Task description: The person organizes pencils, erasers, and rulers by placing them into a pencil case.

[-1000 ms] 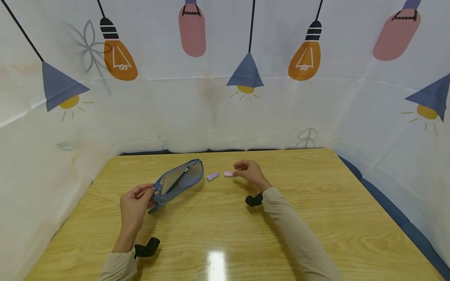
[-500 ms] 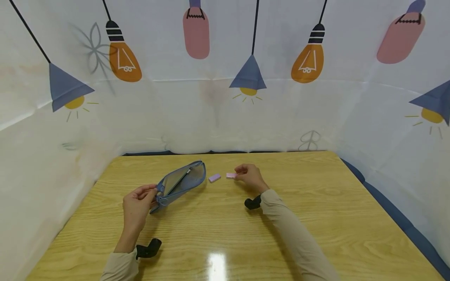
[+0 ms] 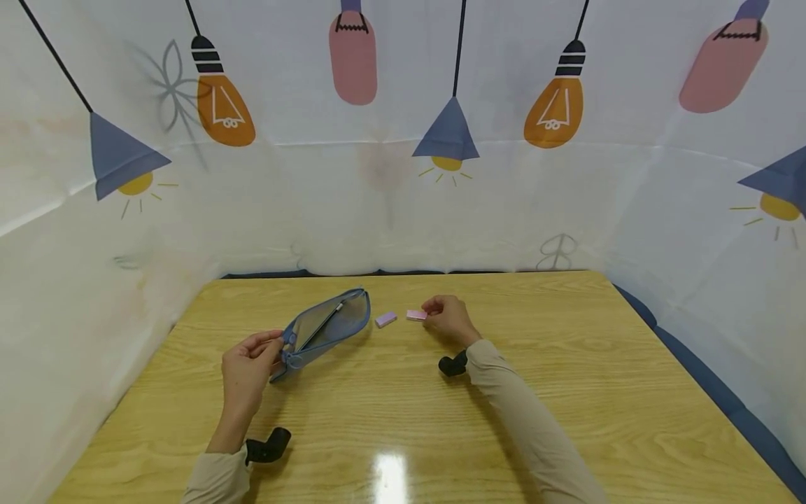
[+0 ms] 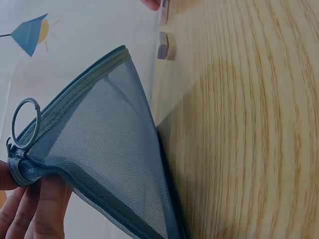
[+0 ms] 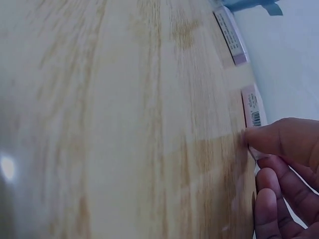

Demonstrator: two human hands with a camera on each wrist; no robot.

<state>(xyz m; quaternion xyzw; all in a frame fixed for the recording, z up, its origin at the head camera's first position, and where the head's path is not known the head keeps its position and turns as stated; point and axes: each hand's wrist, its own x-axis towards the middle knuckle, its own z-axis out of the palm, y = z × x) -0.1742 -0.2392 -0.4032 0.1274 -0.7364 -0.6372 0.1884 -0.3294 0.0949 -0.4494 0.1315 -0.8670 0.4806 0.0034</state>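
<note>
My left hand (image 3: pixel 244 371) pinches the near end of a blue mesh zip pouch (image 3: pixel 301 358), beside its ring pull. The pouch's mouth gapes, and a slim dark pen (image 3: pixel 322 325) lies inside. In the left wrist view, the mesh pouch (image 4: pixel 109 134) stands up from the table with fingers under its zip corner. My right hand (image 3: pixel 450 319) pinches the right end of a small lilac eraser (image 3: pixel 415 316) on the table. In the right wrist view, thumb and fingertips grip that eraser (image 5: pixel 252 107), whose sleeve bears a barcode. A second lilac eraser (image 3: pixel 386 320) lies between it and the pouch.
The wooden table (image 3: pixel 504 420) fills the lower view. A white curtain (image 3: pixel 378 203) printed with lamps and bulbs hangs behind it and at both sides. A black wrist mount (image 3: pixel 269 446) sits at the left wrist, another black mount (image 3: pixel 453 364) at the right.
My right hand has lowered from just over the eraser's right end and now pinches it. The left hand keeps its grip on the pouch. The head view has shifted slightly.
</note>
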